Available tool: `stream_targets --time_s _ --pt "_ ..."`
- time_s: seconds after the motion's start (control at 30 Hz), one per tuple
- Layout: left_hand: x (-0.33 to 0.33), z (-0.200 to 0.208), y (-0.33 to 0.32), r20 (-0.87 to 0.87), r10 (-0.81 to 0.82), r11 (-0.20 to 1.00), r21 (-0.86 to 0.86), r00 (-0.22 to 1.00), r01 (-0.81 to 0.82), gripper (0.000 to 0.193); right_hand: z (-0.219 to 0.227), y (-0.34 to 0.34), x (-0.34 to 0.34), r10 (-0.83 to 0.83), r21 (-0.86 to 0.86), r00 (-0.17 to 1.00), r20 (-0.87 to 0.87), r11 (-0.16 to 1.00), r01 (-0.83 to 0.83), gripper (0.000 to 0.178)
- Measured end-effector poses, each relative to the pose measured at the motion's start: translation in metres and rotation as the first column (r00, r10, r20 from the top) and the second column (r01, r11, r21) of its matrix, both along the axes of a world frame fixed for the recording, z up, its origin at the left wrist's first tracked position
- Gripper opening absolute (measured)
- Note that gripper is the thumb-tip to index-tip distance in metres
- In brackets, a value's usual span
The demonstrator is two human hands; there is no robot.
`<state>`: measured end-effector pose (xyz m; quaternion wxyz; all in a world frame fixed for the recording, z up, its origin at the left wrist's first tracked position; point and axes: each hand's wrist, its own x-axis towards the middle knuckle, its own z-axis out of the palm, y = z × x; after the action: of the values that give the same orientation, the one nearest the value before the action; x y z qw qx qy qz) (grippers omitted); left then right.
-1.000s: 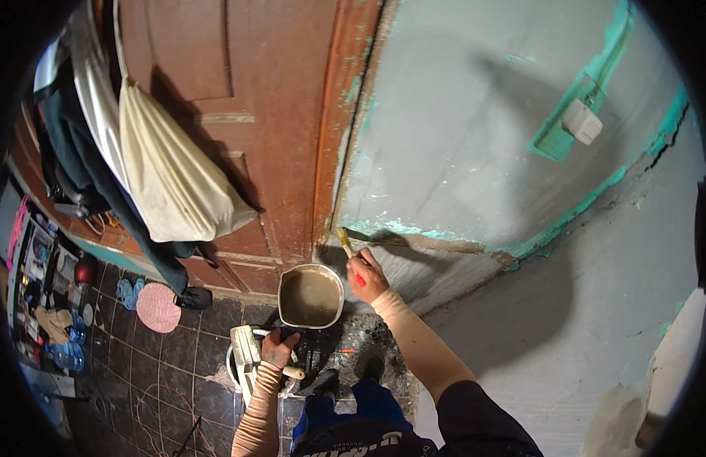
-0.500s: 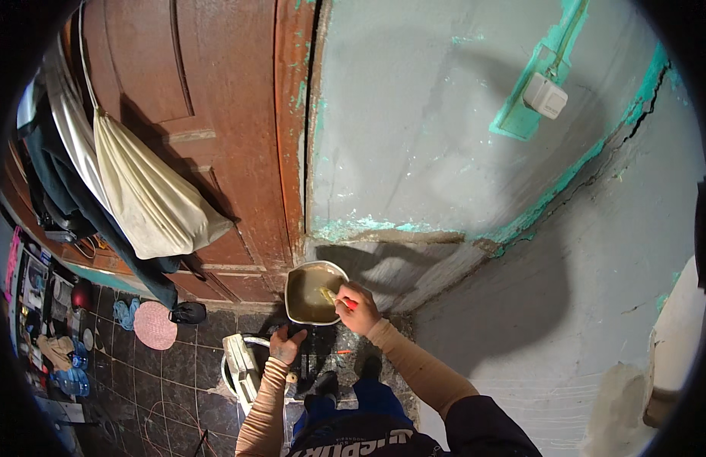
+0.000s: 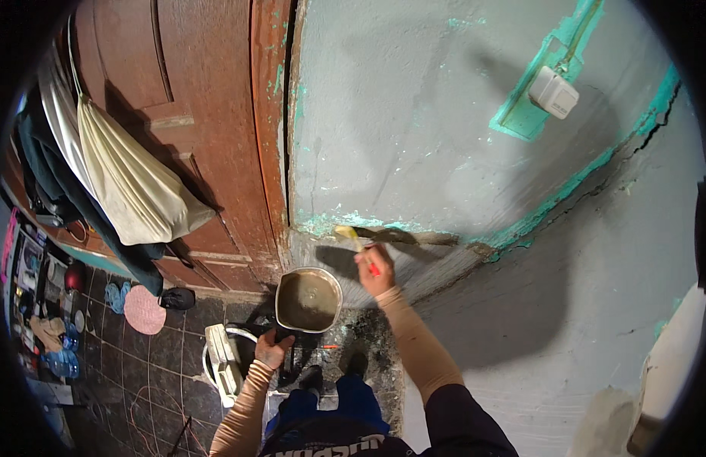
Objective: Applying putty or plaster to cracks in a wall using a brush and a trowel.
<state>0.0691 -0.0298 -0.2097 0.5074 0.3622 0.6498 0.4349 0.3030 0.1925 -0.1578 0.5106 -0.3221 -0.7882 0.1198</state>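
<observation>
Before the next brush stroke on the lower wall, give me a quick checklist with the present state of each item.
1. Right hand grips the brush: ok, fingers closed round its red handle.
2. Bristles on the wall: ok, the tip meets the lower edge near the door frame.
3. Left hand steadies the pot: ok, it holds the handle and the pot sits about level.
4. Mix in the pot: ok, brownish liquid shows inside.
5. Load on the bristles: cannot tell, too small.
6. Footing: not ok, a white heater and cables lie by the feet.
</observation>
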Motion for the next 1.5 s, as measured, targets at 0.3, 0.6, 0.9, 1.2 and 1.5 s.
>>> stream_targets --time_s 0.3,0.6,0.9,1.2,1.5 --pt "0.007 0.018 0.003 -0.089 0.016 1.000 -0.023 0.996 -0.018 0.022 0.009 -0.028 0.072 -0.123 -0.007 0.992 -0.014 0.992 0.123 0.006" --pt "0.037 -0.005 0.016 -0.177 0.010 1.000 0.016 0.984 -0.008 0.031 0.007 0.019 0.096 0.036 0.016 0.999 -0.014 0.999 -0.036 0.013" --pt "0.114 0.009 0.026 0.060 0.114 0.991 0.070 0.992 -0.118 0.018 0.042 -0.053 0.117 0.140 -0.210 0.978 -0.155 0.963 -0.171 0.006" --pt "0.176 -0.033 0.038 -0.126 0.062 0.997 0.049 0.990 -0.056 0.029 -0.028 -0.035 0.121 0.167 -0.604 0.986 -0.005 0.785 -0.137 0.007" --pt "0.200 -0.006 0.026 0.028 0.127 0.992 0.016 0.992 -0.127 0.017 0.021 0.006 0.130 0.155 -0.292 0.903 -0.400 0.913 -0.286 0.009"
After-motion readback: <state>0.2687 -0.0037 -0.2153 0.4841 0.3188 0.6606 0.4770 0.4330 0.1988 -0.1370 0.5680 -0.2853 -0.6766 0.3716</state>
